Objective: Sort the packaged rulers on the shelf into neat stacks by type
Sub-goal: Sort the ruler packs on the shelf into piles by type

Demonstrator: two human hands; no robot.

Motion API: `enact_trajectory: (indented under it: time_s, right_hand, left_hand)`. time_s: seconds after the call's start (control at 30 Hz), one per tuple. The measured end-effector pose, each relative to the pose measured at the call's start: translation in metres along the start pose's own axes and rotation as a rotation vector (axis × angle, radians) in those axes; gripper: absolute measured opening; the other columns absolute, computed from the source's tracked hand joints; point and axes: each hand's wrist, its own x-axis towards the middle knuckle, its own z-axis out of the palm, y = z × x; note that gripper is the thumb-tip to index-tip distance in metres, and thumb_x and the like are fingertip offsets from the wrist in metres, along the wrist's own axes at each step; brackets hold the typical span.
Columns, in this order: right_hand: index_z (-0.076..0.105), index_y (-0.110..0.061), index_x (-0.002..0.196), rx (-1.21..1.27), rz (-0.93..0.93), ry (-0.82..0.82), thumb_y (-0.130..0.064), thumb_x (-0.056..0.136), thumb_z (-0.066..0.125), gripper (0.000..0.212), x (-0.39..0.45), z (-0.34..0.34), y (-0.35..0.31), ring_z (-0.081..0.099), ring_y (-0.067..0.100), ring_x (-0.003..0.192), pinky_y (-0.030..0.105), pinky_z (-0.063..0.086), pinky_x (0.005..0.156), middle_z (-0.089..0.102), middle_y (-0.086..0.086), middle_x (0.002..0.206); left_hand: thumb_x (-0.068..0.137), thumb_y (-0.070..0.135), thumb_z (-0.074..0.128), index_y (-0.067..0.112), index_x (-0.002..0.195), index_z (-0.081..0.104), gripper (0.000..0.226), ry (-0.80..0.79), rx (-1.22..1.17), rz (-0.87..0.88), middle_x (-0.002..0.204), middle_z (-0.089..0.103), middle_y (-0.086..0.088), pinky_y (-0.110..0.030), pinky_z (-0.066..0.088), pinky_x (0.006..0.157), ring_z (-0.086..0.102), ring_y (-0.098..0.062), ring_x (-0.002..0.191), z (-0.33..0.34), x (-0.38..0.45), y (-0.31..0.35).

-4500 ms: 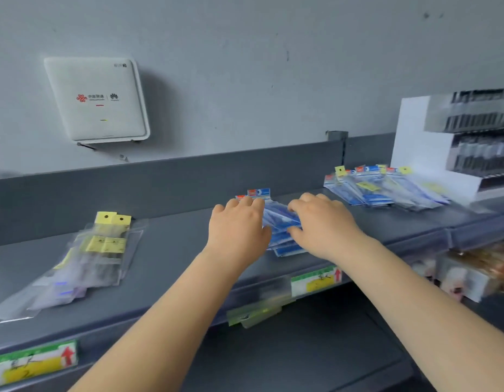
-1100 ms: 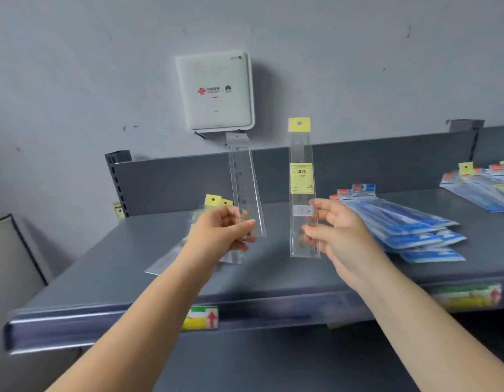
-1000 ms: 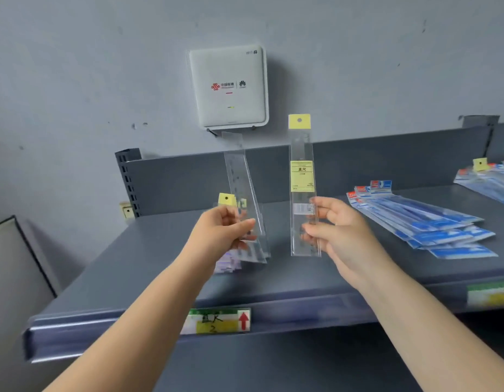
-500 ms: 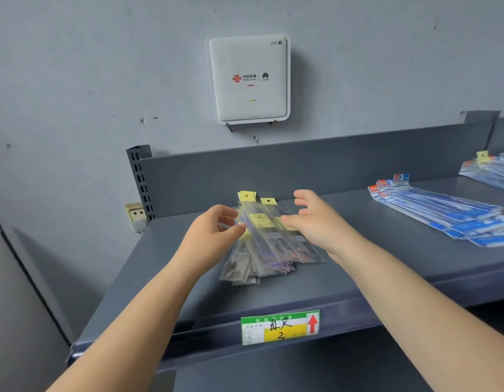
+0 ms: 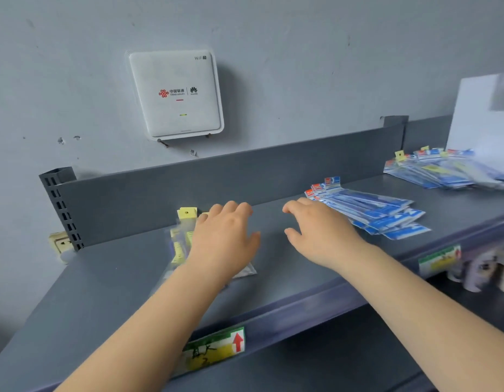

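Left hand (image 5: 226, 241) is lying flat, fingers straight, on the clear yellow-tagged rulers (image 5: 180, 239) at shelf (image 5: 103, 284) left, right hand (image 5: 316, 230) hovering open and empty; blue packs (image 5: 369, 210) are sitting loosely fanned and the far-right pile (image 5: 440, 171) is looking mixed, so sorting seems unfinished.

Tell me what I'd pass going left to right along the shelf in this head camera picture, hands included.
Slotted upright post → clear yellow-tagged ruler packs → left hand resting on those packs → right hand → fanned blue ruler packs → mixed ruler pile → white box.
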Motion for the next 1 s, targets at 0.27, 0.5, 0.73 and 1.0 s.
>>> enact_trajectory:
  time_s: [0.27,0.5,0.73,1.0]
  right_hand:
    - [0.045,-0.017,0.124,-0.296,0.008,0.010,-0.030,0.093,0.044,0.033,-0.018,-0.045,0.109,0.045,0.024,0.116,0.035,0.037,0.087,0.049,0.001,0.122]
    - [0.043,-0.018,0.130,-0.380,0.054,-0.012,-0.032,0.094,0.044,0.039,-0.042,-0.087,0.231,0.042,0.024,0.122,0.037,0.038,0.090,0.048,0.002,0.127]
    - [0.045,-0.017,0.125,-0.359,0.166,-0.053,-0.036,0.093,0.044,0.037,-0.055,-0.112,0.334,0.044,0.024,0.118,0.037,0.040,0.087,0.049,0.002,0.124]
    - [0.049,-0.019,0.127,-0.098,0.314,-0.043,-0.034,0.091,0.050,0.039,-0.037,-0.108,0.433,0.049,0.022,0.117,0.034,0.045,0.090,0.051,0.002,0.127]
  left_hand:
    - [0.093,0.042,0.041,0.021,0.131,0.042,0.043,0.028,0.063,0.118,0.128,0.051,0.005,-0.032,0.033,0.093,0.044,-0.022,0.118,0.023,0.044,0.121]
    - [0.094,0.043,0.041,0.019,0.129,0.044,0.043,0.020,0.012,0.184,0.129,0.052,0.003,-0.034,0.035,0.097,0.045,-0.022,0.121,0.051,0.079,0.243]
    - [0.093,0.046,0.041,0.020,0.130,0.044,0.045,-0.046,-0.018,0.242,0.127,0.052,0.002,-0.036,0.035,0.096,0.045,-0.023,0.119,0.080,0.116,0.342]
    - [0.093,0.046,0.044,0.019,0.131,0.045,0.047,-0.166,-0.089,0.294,0.129,0.053,0.000,-0.036,0.037,0.096,0.045,-0.023,0.121,0.102,0.180,0.410]
